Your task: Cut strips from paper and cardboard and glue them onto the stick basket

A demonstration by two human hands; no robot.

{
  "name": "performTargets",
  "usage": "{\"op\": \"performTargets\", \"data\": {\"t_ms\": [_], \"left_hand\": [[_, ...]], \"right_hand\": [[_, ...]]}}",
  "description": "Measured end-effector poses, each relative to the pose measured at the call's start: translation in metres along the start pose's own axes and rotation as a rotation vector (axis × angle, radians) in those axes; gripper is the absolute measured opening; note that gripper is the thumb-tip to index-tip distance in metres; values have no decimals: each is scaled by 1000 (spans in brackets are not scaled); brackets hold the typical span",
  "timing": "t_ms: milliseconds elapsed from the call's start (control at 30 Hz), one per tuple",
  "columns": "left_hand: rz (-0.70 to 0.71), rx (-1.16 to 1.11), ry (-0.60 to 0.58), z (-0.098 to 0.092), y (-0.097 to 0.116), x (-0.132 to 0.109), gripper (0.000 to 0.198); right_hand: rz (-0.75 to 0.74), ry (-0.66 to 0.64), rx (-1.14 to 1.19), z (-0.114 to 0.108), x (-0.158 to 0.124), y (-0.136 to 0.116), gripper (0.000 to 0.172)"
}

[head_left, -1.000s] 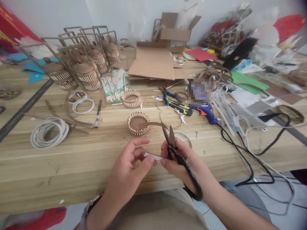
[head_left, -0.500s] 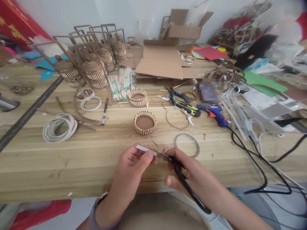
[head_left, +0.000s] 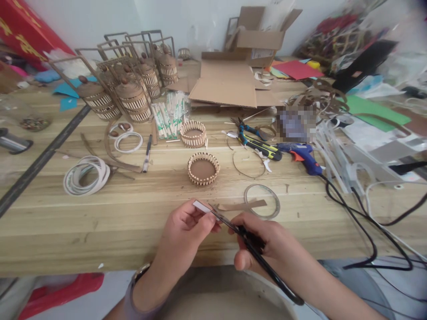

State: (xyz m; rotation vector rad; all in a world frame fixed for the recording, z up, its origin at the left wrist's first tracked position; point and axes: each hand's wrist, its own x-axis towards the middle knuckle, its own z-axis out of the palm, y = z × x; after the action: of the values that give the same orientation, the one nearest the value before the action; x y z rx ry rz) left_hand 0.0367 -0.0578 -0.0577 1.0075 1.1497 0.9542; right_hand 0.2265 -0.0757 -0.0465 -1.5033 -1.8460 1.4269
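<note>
My left hand (head_left: 187, 238) pinches a short white strip (head_left: 202, 206) between thumb and fingers, its face turned up. In my right hand (head_left: 267, 242) are black-handled scissors (head_left: 230, 226), their blades meeting the strip beside my left thumb. A flat brown strip (head_left: 245, 206) extends rightward just beyond the blades and overlaps a thin ring (head_left: 277, 200); whether it joins the white strip I cannot tell. Farther up the table stands a small round basket (head_left: 203, 181) walled with short sticks, with a second stick basket (head_left: 193, 141) behind it.
Rolls of white tape (head_left: 75, 186) and a pen (head_left: 147, 155) lie left. Pliers (head_left: 250, 131), a utility knife (head_left: 263, 149) and a blue glue gun (head_left: 310, 160) with black cables are at right. Several lantern-like pieces (head_left: 133, 106) and flattened cardboard (head_left: 223, 86) fill the back.
The scissor blades have moved over the white strip near my left thumb. A brown strip now shows beyond them, across the ring. The view has shifted slightly.
</note>
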Motion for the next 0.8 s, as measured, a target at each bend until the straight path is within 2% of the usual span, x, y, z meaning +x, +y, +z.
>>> {"op": "performTargets", "data": {"t_ms": [400, 633, 800], "left_hand": [[-52, -12, -37, 1, 3, 2, 9], [-82, -35, -56, 0, 5, 2, 10], [-89, -46, -69, 0, 4, 2, 10]], "right_hand": [[35, -39, 121, 2, -2, 10, 49], [4, -127, 212, -1, -2, 12, 58], [3, -109, 206, 2, -3, 19, 60]]}}
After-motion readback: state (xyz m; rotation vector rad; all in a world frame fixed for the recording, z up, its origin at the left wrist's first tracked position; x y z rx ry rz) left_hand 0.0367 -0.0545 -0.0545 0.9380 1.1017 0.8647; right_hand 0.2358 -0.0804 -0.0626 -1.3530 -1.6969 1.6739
